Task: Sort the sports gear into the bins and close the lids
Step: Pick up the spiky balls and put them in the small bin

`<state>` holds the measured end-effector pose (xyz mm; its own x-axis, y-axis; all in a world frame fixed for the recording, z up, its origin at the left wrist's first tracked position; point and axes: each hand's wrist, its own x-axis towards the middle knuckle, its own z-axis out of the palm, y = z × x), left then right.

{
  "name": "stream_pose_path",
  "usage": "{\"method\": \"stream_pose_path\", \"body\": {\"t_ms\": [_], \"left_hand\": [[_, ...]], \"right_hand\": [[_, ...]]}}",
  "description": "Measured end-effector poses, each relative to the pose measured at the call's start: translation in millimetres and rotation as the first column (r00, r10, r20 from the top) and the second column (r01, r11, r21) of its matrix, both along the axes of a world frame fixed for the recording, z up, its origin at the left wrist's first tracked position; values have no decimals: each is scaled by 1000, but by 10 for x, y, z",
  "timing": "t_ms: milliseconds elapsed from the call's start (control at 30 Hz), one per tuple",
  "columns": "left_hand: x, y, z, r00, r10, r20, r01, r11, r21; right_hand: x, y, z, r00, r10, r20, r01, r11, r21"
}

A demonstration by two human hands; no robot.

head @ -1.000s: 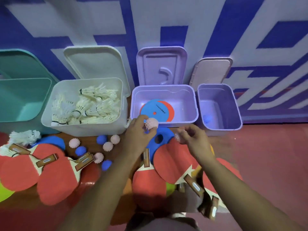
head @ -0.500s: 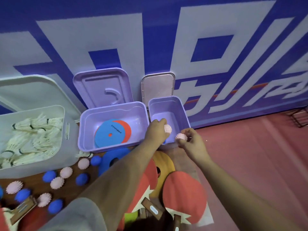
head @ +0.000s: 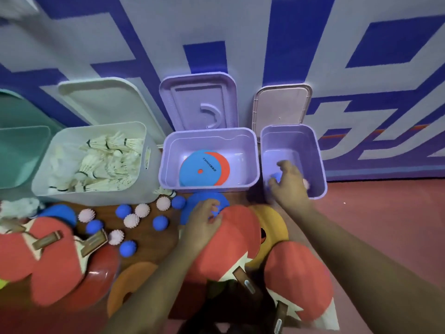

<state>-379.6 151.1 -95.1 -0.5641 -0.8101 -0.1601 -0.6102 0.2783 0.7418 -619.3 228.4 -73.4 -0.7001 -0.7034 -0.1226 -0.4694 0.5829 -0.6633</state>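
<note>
4 open plastic bins stand in a row against the blue-and-white wall, and 3 of their lids lean upright behind them. The teal plastic bin [head: 21, 155] sits at the far left, its inside not visible. The white plastic bin [head: 149, 179] is heaped with white feather shuttlecocks [head: 101, 165]. The wide lilac bin [head: 252, 165] holds a flat blue disc [head: 197, 169] lying over a red disc [head: 225, 169]. In the small lilac bin [head: 317, 160] lie a smooth blue ball [head: 277, 176] and a pale pink ball [head: 305, 183].

The right hand [head: 289, 186], blurred, hangs over this small bin with fingers spread and empty. The left hand [head: 204, 220] is loosely curled, nothing seen in it, over a blue ring disc [head: 190, 206] on the wooden table [head: 154, 242].

5 blue balls [head: 160, 222] and 5 pink spiky balls [head: 131, 220] lie loose there, beside red table-tennis paddles [head: 55, 268].
</note>
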Motion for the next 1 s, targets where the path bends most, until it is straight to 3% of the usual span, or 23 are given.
{"method": "stream_pose_path", "body": {"t_ms": [100,267,367,500,600,700,833,1000], "left_hand": [[756,-69,-144,988,150,45,-152,987,50],[1649,-440,-328,915,339,218,-338,940,-41],[1935,-767,-402,870,341,357,-298,939,-170],[2119,-1127,-441,858,281,430,-175,947,-270],[2188,-1400,-497,858,179,482,-71,970,-233],[2174,-1560,-554,813,61,579,31,988,-149],[2203,-1618,-716,757,-20,653,171,971,-168],[2266,-1573,-818,698,-43,715,277,937,-214]], "right_hand": [[649,-195,84,983,180,-23,-182,970,-162],[1764,-475,-26,894,431,124,-416,900,-131],[2226,-622,-212,845,497,196,-507,862,2],[2618,-827,-418,828,518,216,-552,821,148],[2821,-1018,-567,832,518,197,-551,809,204],[2981,-1203,-714,833,547,85,-545,786,290],[3134,-1396,-921,832,550,76,-534,757,377],[3224,-1457,-1119,794,606,46,-580,733,356]]}}
